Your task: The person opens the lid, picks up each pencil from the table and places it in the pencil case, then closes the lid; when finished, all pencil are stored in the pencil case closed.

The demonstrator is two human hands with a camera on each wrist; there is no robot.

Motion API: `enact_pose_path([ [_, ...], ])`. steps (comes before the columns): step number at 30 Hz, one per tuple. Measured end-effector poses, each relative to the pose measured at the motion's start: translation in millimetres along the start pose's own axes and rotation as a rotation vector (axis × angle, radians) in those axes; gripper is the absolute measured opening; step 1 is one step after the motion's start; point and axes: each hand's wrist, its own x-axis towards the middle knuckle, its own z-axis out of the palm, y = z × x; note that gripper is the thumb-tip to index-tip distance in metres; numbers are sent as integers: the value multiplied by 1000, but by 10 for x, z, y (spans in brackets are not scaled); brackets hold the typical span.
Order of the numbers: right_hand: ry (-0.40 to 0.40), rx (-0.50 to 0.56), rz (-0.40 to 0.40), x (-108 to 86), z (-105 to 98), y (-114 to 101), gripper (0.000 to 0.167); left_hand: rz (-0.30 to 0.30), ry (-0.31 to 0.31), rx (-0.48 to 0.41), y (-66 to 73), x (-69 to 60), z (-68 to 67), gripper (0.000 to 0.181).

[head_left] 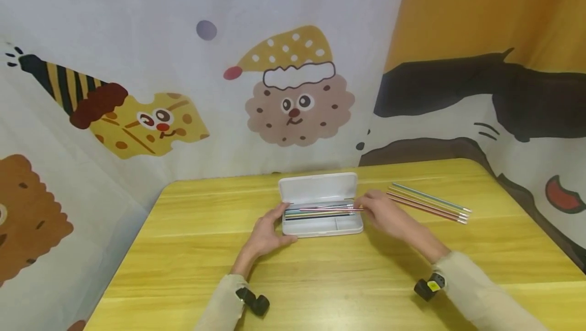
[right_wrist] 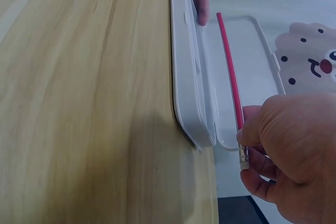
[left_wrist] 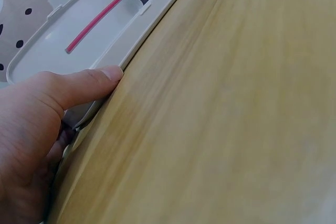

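Observation:
A white pencil case lies on the table with its lid raised at the back. Several pencils in different colours lie lengthwise inside it. My left hand holds the case's left end, thumb against the front wall and fingers toward the back. With thumb and fingers, my right hand pinches a pinkish-red pencil close to its eraser end. That pencil is above the case, its other end pointing left; the right wrist view shows it in front of the white lid.
To the right of the case, several loose pencils lie side by side on the wooden table, erasers toward the right. Behind the table hangs a curtain with cartoon prints.

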Motion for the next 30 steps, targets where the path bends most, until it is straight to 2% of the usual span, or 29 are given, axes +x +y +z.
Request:
enact_pose_path([
  [10, -4, -1, -38, -21, 196, -59, 30, -4, -16, -42, -38, -112, 95, 93],
  [14, -37, 12, -26, 7, 243, -86, 27, 3, -9, -37, -56, -142, 105, 93],
  [19, -71, 20, 3, 104, 262, -94, 24, 44, 9, -58, -73, -103, 69, 92],
  [23, -50, 11, -32, 169, 262, -79, 25, 77, 22, -31, -74, -50, 35, 91],
  [30, -49, 10, -51, 247, 253, -73, 28, 69, 23, 3, -41, 5, 10, 92],
])
